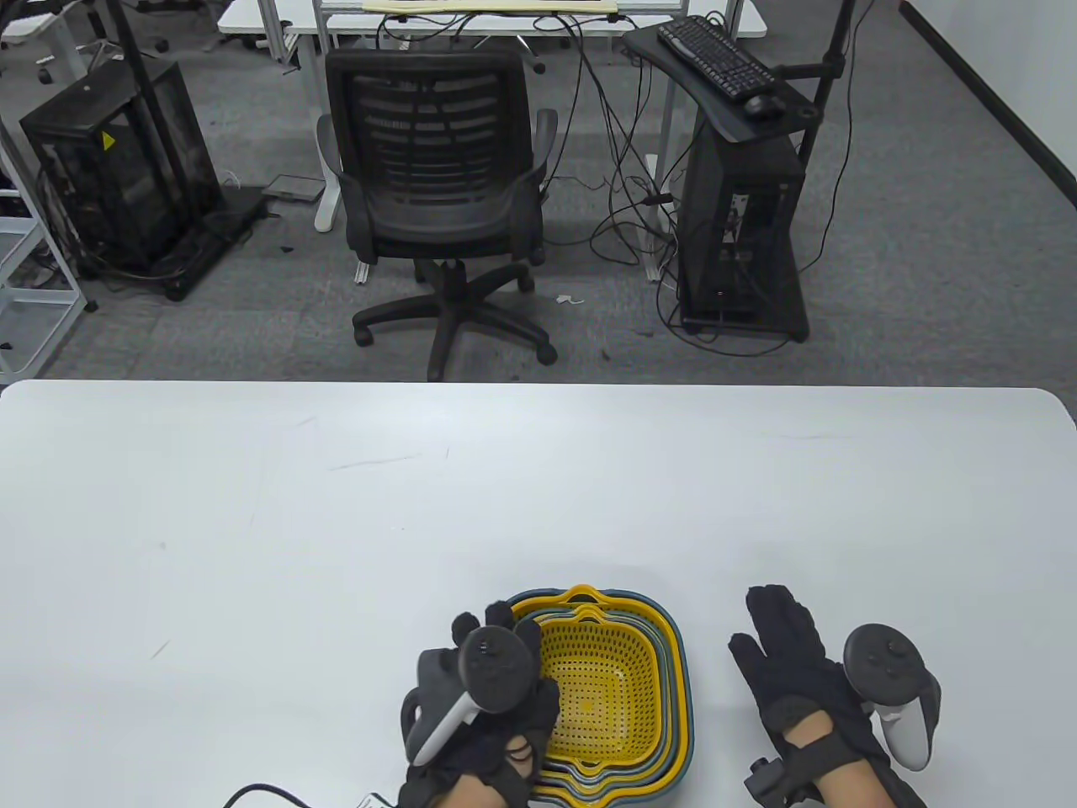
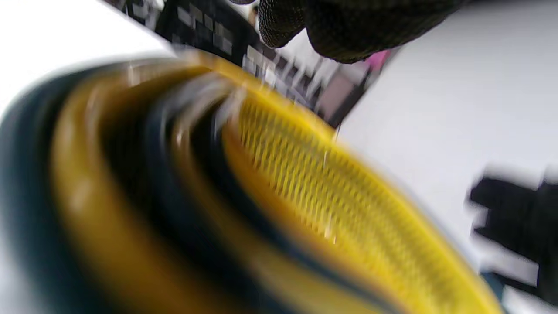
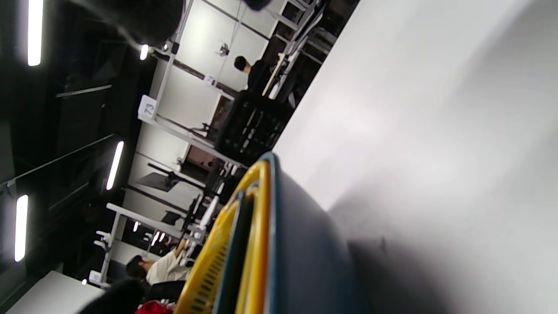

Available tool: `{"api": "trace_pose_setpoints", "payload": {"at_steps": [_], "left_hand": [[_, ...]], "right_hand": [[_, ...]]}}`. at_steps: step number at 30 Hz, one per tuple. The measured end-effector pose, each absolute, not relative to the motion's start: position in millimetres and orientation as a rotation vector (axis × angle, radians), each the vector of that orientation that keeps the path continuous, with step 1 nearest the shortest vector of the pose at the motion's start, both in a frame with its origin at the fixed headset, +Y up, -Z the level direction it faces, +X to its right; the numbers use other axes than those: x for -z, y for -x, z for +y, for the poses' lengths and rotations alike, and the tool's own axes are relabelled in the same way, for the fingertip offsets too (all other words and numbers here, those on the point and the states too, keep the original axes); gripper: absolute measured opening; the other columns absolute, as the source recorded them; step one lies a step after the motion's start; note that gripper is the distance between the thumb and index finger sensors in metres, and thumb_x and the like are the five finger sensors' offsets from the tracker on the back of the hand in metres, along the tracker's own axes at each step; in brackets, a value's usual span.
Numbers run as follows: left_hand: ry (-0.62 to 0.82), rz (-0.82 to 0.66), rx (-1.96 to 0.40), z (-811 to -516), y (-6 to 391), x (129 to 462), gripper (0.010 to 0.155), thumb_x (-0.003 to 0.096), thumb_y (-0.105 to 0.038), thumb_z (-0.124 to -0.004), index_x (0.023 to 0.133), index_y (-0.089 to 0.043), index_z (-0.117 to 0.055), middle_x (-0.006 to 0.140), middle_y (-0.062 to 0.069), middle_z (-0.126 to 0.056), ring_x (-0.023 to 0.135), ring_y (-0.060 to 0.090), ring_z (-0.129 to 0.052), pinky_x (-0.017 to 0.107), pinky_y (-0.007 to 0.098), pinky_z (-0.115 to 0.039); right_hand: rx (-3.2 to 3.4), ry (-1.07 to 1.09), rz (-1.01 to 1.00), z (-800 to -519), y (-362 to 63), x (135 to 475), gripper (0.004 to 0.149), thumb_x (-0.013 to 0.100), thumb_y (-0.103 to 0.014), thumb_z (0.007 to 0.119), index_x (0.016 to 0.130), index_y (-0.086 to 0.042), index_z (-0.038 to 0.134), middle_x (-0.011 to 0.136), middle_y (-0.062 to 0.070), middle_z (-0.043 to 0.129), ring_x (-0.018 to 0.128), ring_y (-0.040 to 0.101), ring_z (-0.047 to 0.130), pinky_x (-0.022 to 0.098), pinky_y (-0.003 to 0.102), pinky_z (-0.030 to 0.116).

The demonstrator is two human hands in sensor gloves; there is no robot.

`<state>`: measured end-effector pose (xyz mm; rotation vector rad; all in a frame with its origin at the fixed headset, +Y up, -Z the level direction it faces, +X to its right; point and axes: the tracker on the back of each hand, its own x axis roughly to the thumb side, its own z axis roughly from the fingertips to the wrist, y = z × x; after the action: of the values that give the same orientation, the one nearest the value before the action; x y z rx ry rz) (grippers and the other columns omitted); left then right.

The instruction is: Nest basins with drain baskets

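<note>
The nested stack [image 1: 606, 690] of blue basins and yellow drain baskets sits at the near edge of the desk [image 1: 336, 505], between the two hands. The left hand [image 1: 488, 707] is over the stack's left rim, its fingers [image 1: 468, 626] curled at that rim; whether they actually grip it I cannot tell, since the tracker covers them and the left wrist view is smeared with blur. The right hand [image 1: 799, 682] lies flat on the desk just beside the stack, fingers stretched out and holding nothing.

The top yellow basket [image 1: 602, 673] looks well seated, so the nesting seems close to done. The main risk is the nearness of the desk's front edge: a pull toward the person by the left hand could drag the whole stack off. A lift by one rim alone could also tip the stack or pull the inner baskets loose, as the right hand gives no support. Farther off, beyond the desk, stands an office chair [image 1: 437, 194].
</note>
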<state>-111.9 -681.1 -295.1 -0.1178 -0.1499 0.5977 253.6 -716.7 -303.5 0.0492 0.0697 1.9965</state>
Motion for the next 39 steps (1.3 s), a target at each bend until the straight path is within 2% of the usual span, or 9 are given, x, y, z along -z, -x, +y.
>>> {"api": "trace_pose_setpoints", "payload": {"at_steps": [4, 7, 8, 12, 16, 22, 25, 28, 39], "left_hand": [[-0.045, -0.116, -0.579, -672.2, 179.6, 311.8, 0.067, 0.0522, -0.040, -0.070, 0.113, -0.023, -0.048, 0.118, 0.009, -0.019, 0.105, 0.051, -0.013, 0.075, 0.068, -0.030], [-0.132, -0.266, -0.592, -687.8, 226.8, 325.1, 0.066, 0.0517, -0.042, -0.070, 0.113, -0.028, -0.049, 0.120, 0.005, -0.021, 0.107, 0.051, -0.015, 0.076, 0.070, -0.029], [-0.121, -0.311, -0.557, -698.6, 246.7, 328.4, 0.066, 0.0515, -0.043, -0.071, 0.113, -0.031, -0.050, 0.120, 0.002, -0.022, 0.108, 0.048, -0.015, 0.075, 0.070, -0.028], [0.047, -0.206, -0.480, -738.5, 291.7, 330.6, 0.068, 0.0519, -0.046, -0.070, 0.114, -0.036, -0.044, 0.120, 0.002, -0.014, 0.107, 0.050, -0.010, 0.072, 0.074, -0.019], [0.256, -0.131, -0.567, -762.8, 301.2, 341.9, 0.071, 0.0524, -0.048, -0.070, 0.113, -0.041, -0.034, 0.117, 0.000, -0.004, 0.104, 0.049, -0.001, 0.069, 0.074, -0.012], [0.492, -0.055, -0.468, -792.4, 295.8, 351.2, 0.075, 0.0525, -0.054, -0.067, 0.109, -0.049, -0.018, 0.111, -0.006, 0.011, 0.100, 0.043, 0.012, 0.067, 0.072, -0.003], [0.611, -0.020, -0.387, -804.4, 292.8, 351.6, 0.076, 0.0498, -0.061, -0.061, 0.105, -0.053, -0.009, 0.108, -0.012, 0.016, 0.095, 0.033, 0.024, 0.064, 0.065, 0.010], [0.614, -0.011, -0.377, -806.1, 291.8, 352.0, 0.077, 0.0485, -0.063, -0.057, 0.104, -0.054, -0.005, 0.108, -0.013, 0.018, 0.095, 0.032, 0.027, 0.064, 0.064, 0.012], [0.634, 0.026, -0.392, -808.1, 293.5, 351.6, 0.077, 0.0481, -0.066, -0.055, 0.102, -0.058, -0.001, 0.107, -0.019, 0.021, 0.097, 0.025, 0.029, 0.065, 0.059, 0.015]], "right_hand": [[-2.046, 0.001, 0.051, -716.6, -262.2, 303.9, 0.071, 0.053, -0.043, 0.070, 0.109, -0.011, 0.040, 0.115, 0.014, 0.019, 0.098, 0.053, 0.005, 0.061, 0.080, 0.023], [-2.184, 0.079, 0.112, -721.1, -270.3, 305.4, 0.070, 0.053, -0.043, 0.070, 0.110, -0.014, 0.040, 0.115, 0.014, 0.015, 0.097, 0.053, 0.002, 0.061, 0.080, 0.022], [-2.259, 0.128, 0.162, -726.0, -274.2, 306.7, 0.068, 0.054, -0.044, 0.069, 0.110, -0.019, 0.040, 0.115, 0.013, 0.012, 0.097, 0.053, 0.001, 0.061, 0.080, 0.022], [-2.388, 0.317, 0.454, -756.0, -284.7, 311.7, 0.069, 0.055, -0.047, 0.069, 0.107, -0.036, 0.025, 0.110, 0.008, -0.007, 0.094, 0.050, -0.009, 0.062, 0.078, 0.019], [-2.412, 0.405, 0.581, -779.9, -286.1, 319.0, 0.074, 0.053, -0.049, 0.070, 0.103, -0.041, 0.016, 0.105, 0.004, -0.015, 0.092, 0.044, -0.016, 0.061, 0.077, 0.013], [-2.461, 0.413, 0.725, -805.9, -277.5, 324.3, 0.078, 0.051, -0.057, 0.063, 0.100, -0.041, 0.004, 0.100, 0.001, -0.025, 0.084, 0.038, -0.029, 0.051, 0.072, -0.008], [-2.446, 0.391, 0.690, -810.0, -276.9, 323.8, 0.079, 0.052, -0.057, 0.061, 0.101, -0.038, 0.002, 0.100, 0.003, -0.027, 0.083, 0.040, -0.031, 0.048, 0.073, -0.011], [-2.366, 0.379, 0.762, -816.2, -278.1, 323.5, 0.080, 0.053, -0.058, 0.056, 0.097, -0.042, -0.008, 0.092, -0.003, -0.038, 0.075, 0.033, -0.043, 0.041, 0.068, -0.022], [-2.482, 0.446, 0.785, -818.6, -270.3, 324.5, 0.082, 0.046, -0.065, 0.048, 0.093, -0.044, -0.016, 0.092, -0.002, -0.040, 0.077, 0.036, -0.043, 0.046, 0.072, -0.020]]}}
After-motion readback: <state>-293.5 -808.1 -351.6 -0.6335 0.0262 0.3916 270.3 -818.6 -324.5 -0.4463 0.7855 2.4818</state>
